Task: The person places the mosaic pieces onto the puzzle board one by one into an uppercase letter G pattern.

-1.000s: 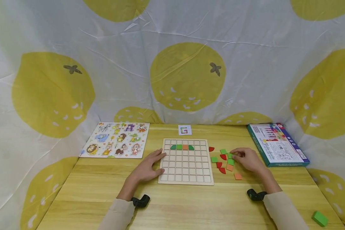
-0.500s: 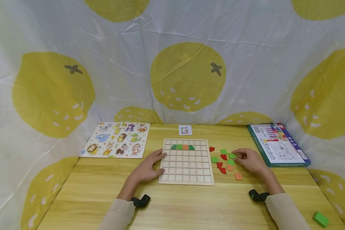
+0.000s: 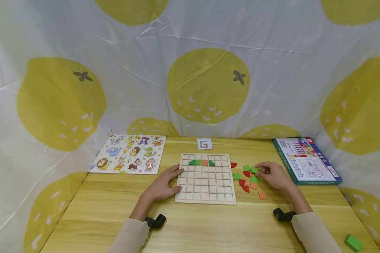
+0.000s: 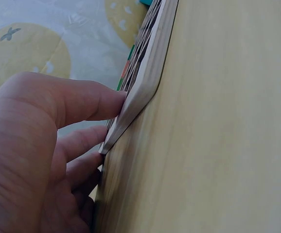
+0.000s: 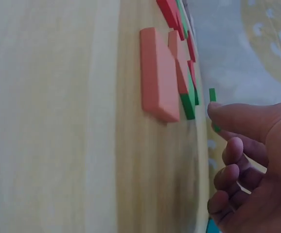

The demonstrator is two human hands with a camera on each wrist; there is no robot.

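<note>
My left hand rests at the left edge of the wooden grid board, its thumb and fingertips touching the rim. Near the top of the board, a row of pieces holds a green quarter-round at each end, with a green square and an orange square between them. To the right of the board, my right hand pinches a green square tile between thumb and index finger. In the right wrist view only slivers of this tile show past the thumb; the other fingers are curled.
Loose red quarter-rounds, green squares and orange squares lie beside the board. Behind it is a small pattern card. An animal puzzle lies left, a game box right, and a green block front right.
My right hand first drew the green tile slightly to the right, then brought it a little back and away from me. My left hand has stayed at the board's edge.
</note>
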